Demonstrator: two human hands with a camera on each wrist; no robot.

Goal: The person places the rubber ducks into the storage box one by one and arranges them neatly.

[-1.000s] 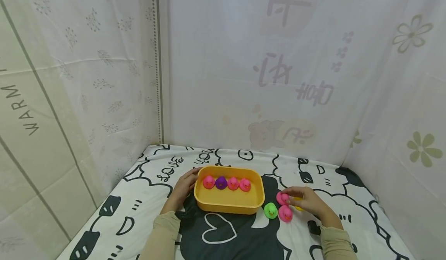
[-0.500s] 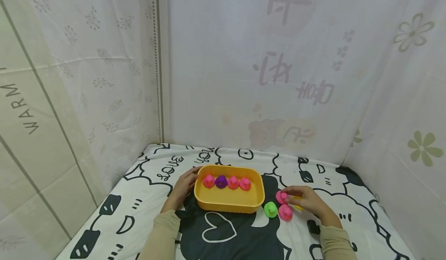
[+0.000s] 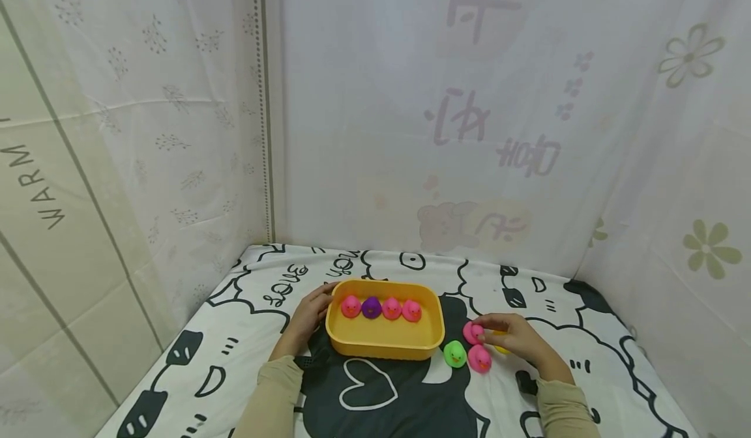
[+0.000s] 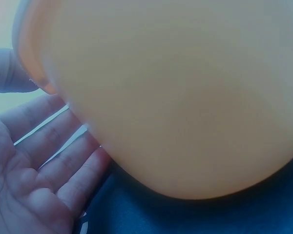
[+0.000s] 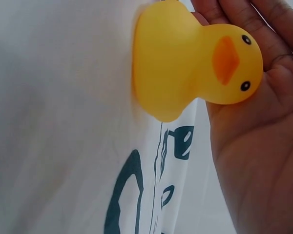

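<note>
In the head view my left hand (image 3: 307,319) rests on the left end of the yellow plastic tub (image 3: 384,350). The left wrist view shows its fingers (image 4: 53,139) fairly straight against the tub's wall (image 4: 185,122). On the right, my right hand (image 3: 519,337) pinches a pink rubber duck (image 3: 471,332) at its fingertips, low over the cloth. Beneath that palm stands a yellow rubber duck (image 5: 168,63), which hides the fingertips in the right wrist view. A green duck (image 3: 454,354) and another pink duck (image 3: 480,359) sit just in front of the pinched one.
Inside the tub, along its back side, stand a pink duck (image 3: 351,306), a purple duck (image 3: 372,307) and two more pink ducks in a row. A black-and-white patterned cloth (image 3: 246,353) covers the surface. Pale printed curtains (image 3: 364,131) hang behind and at both sides.
The pinched pink duck has shifted very slightly left and turned a little. Both hands and the tub have stayed almost in place.
</note>
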